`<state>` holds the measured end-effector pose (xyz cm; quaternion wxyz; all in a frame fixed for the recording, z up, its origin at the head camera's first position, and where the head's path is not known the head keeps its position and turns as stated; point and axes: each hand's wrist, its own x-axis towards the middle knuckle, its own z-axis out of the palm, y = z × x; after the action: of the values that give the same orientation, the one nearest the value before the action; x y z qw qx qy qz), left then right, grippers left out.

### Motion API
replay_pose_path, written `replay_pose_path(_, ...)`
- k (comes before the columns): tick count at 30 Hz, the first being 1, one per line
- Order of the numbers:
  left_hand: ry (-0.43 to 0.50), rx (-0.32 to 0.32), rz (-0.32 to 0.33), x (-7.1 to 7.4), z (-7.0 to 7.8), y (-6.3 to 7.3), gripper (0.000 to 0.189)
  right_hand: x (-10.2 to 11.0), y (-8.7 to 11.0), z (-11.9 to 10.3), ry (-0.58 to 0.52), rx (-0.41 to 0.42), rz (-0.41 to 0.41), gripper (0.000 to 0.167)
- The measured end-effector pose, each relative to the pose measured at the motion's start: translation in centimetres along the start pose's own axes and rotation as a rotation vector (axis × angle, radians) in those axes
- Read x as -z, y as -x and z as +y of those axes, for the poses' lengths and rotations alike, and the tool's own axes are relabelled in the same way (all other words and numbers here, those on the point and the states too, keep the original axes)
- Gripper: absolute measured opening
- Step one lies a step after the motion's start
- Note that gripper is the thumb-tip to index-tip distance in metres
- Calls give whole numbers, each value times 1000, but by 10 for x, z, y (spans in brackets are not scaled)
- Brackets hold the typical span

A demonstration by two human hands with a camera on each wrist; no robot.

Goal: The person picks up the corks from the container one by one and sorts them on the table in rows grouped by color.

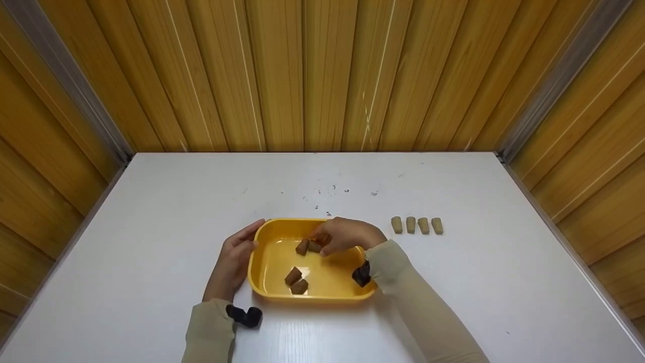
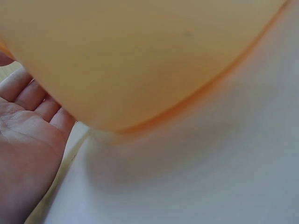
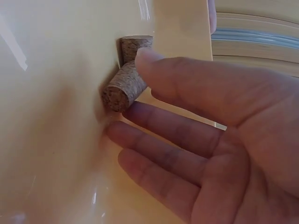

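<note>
A yellow plastic tray (image 1: 330,282) stands on the white table. My left hand (image 1: 236,259) holds its left side, thumb at the rim and fingers along the outer wall; in the left wrist view the tray wall (image 2: 154,60) hides the fingertips. Inside the tray, my right hand (image 1: 347,234) has thumb and index finger around a tapered brown cork stopper (image 3: 124,88). Another cork stopper (image 3: 134,46) touches it, partly behind the thumb. Nearer the tray's front lie two more brown stoppers, one (image 1: 293,276) leaning close to the other (image 1: 299,287).
Right of the tray, several paler tapered stoppers (image 1: 424,225) lie in a row on the table (image 1: 504,282). Small dark marks (image 1: 332,189) spot the tabletop behind the tray. Wood-patterned panels (image 1: 322,75) enclose the back and sides.
</note>
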<state>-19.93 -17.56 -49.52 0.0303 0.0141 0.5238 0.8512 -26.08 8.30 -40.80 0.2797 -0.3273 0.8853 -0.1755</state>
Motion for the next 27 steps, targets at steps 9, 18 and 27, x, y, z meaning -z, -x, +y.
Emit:
replay_pose_path(9,-11,10,14,0,0,0,55,-7,-4,-1,-3,56,46,42)
replay_pose_path(18,-27,15,29,-1,1,-1,55,-15,-7,0,-3,65,60,26)
replay_pose_path(27,-40,25,19,-1,0,0,57,-16,-7,-1,26,107,40,26)
